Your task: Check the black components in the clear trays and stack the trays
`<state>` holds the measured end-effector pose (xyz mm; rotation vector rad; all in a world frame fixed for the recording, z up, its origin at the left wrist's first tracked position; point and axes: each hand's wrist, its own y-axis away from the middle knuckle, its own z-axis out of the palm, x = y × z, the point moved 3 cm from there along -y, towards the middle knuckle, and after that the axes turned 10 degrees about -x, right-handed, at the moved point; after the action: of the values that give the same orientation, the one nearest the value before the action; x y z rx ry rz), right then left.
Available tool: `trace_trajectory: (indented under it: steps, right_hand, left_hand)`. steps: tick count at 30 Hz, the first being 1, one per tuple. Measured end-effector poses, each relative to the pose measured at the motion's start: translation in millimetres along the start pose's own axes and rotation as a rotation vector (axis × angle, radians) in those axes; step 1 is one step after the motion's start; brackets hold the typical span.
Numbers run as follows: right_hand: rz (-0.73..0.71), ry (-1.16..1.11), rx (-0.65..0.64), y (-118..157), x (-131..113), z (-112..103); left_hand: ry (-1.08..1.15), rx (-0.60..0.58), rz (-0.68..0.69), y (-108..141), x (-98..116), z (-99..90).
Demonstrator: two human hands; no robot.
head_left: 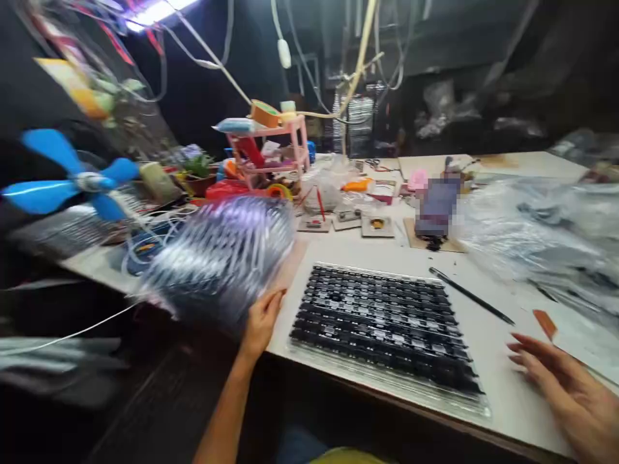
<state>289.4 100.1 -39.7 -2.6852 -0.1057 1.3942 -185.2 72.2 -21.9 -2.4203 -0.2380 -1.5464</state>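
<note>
My left hand (264, 317) is closed at the near right corner of a shiny, plastic-wrapped bundle (222, 251), which looks like stacked clear trays and is blurred. Its fingers are pinched on the bundle's edge. Right of that hand, a clear plastic tray (387, 380) lies flat on the table, filled with rows of small black parts (377, 322). My right hand (570, 390) hovers over the table at the lower right, fingers stretched out and holding nothing. A dark thin stick (471, 295) lies between the tray and this hand.
A blue-bladed fan (89, 180) stands at the left. Behind are a pink shelf (271, 132) with tape, small square fixtures (377, 225) and a pixelated upright device (438, 206). Crumpled clear bags (522, 225) cover the right side. An orange-brown piece (545, 324) lies near my right hand. Cables hang above.
</note>
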Motion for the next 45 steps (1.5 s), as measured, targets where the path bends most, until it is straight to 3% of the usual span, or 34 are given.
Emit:
trace_trajectory:
  steps: [3, 8, 13, 15, 18, 21, 24, 30, 35, 37, 40, 42, 45]
  right_hand:
    - [0.12, -0.057, -0.008, -5.3, -16.7, 8.5]
    - [-0.044, 0.058, -0.075, -20.3, -43.2, 35.7]
    - [-0.087, 0.12, -0.072, -28.2, -50.0, 45.8]
    - [-0.103, 0.098, -0.091, -32.1, -49.3, 45.8]
    - [-0.097, 0.062, -0.132, -34.4, -43.9, 45.5]
    - [-0.09, 0.05, -0.123, -29.7, -37.4, 45.8]
    - [-0.134, 0.057, -0.078, -21.9, -34.9, 47.2]
    - [-0.135, 0.037, -0.056, -19.7, -38.5, 47.4]
    - [-0.315, 0.159, 0.062, -10.7, -73.5, 44.2]
    - [-0.462, 0.24, -0.016, -3.5, -95.8, 54.2]
    - [-0.635, 0.325, -0.233, 4.8, -123.3, 81.5]
    - [-0.679, 0.387, -0.314, 6.9, -133.2, 100.1]
    - [-0.678, 0.471, -0.332, 6.0, -137.9, 118.3]
  left_hand:
    - [-0.023, -0.034, -0.019, 8.0, 10.5, 3.2]
    - [-0.083, -0.052, -0.088, 16.6, 15.0, 14.3]
    - [-0.045, -0.08, -0.121, 7.5, 5.8, 19.3]
    - [-0.111, -0.068, -0.085, 3.7, 9.6, 21.4]
    - [-0.409, -0.07, 0.11, 1.5, 29.2, 30.2]
    - [-0.735, -0.188, 0.268, 1.9, 48.8, 48.2]
    - [-0.887, -0.325, 0.321, 1.5, 57.4, 63.7]
    - [-0.875, -0.355, 0.339, 0.9, 57.8, 67.0]
    - [-0.793, -0.323, 0.305, 11.5, 56.0, 52.3]
    - [-0.778, -0.311, 0.299, 17.6, 55.6, 44.2]
    - [-0.774, -0.319, 0.321, 27.5, 56.0, 36.2]
    - [-0.8, -0.36, 0.348, 34.1, 56.1, 37.0]
    - [-0.871, -0.432, 0.365, 41.8, 54.3, 45.5]
